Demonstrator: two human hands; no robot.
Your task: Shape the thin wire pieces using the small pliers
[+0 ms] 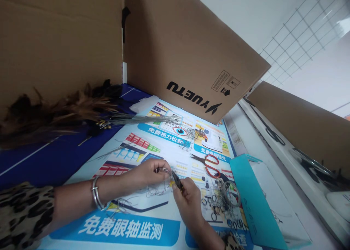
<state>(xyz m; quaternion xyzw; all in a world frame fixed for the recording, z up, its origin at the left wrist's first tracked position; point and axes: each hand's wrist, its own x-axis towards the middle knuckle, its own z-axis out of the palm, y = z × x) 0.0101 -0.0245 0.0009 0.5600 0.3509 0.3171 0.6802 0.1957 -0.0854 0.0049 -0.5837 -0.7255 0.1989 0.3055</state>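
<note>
My left hand (149,173) is closed in a pinch on a thin loop of wire (164,170), with a silver bangle (95,193) on its wrist. My right hand (188,199) is wrapped round small pliers (176,180) whose tip meets the wire at my left fingertips. Both hands hover over a printed poster (131,228) that covers the table. Loose bent wires (155,192) lie on the poster just under my hands.
Red-handled scissors (209,164) lie right of my hands, beside several small metal rings (218,206) and a wire coil (231,193). A teal box lid (254,202) stands at the right. Brown feathers with wire stems (68,111) lie at left. Cardboard sheets (186,49) wall the back.
</note>
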